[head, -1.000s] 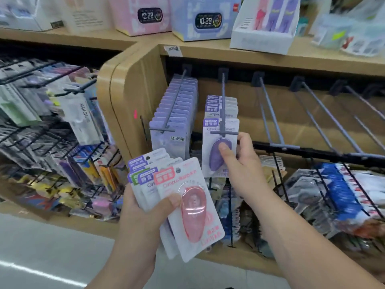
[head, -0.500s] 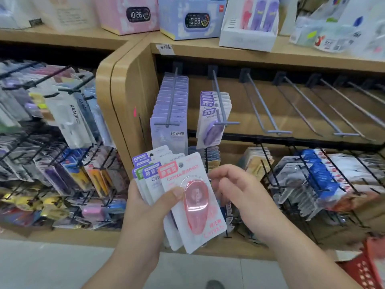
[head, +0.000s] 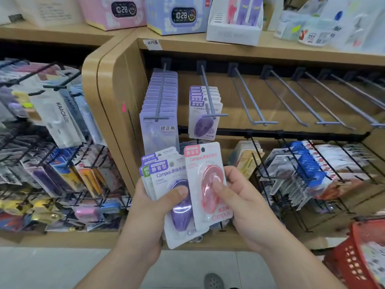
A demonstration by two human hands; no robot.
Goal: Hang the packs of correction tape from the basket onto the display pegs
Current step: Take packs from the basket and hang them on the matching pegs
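Correction-tape packs (head: 150, 163) stand fanned in the left hand (head: 150, 207). Its thumb presses across the blister of the purple front pack (head: 180, 217), and its fingers are hidden behind the bundle. Just beside it, overlapping its right edge, is a pink pack (head: 206, 176), held upright with its hang-hole at the top. The right hand (head: 245, 205) pinches this one: thumb on the pink blister, fingers curled round the card's right edge and back. Both hands are low in front of the wooden display shelf (head: 112, 105), below the upper row of pegs.

On that row, the leftmost peg (head: 162, 88) is packed to its tip with lavender packs (head: 159, 132). The second peg (head: 209, 99) carries a shorter stack of purple Campus packs (head: 203, 124), hanging near its front end. More long grey pegs (head: 252, 97) jut out to the right of these. Under them, a black rail (head: 270, 133) carries wire hooks loaded with blue-and-white packets (head: 308, 170) and other carded goods.

A red perforated basket (head: 354, 265) shows at the lower right corner, its contents pale and blurred. On top of the shelf stand a pink clock box (head: 112, 15) and a blue clock box (head: 177, 17), both printed with 10:28. To the left, another bay of black hooks bears assorted stationery, including a white KAACA packet (head: 60, 117). A grey shoe toe (head: 212, 281) rests on the pale floor (head: 52, 268).
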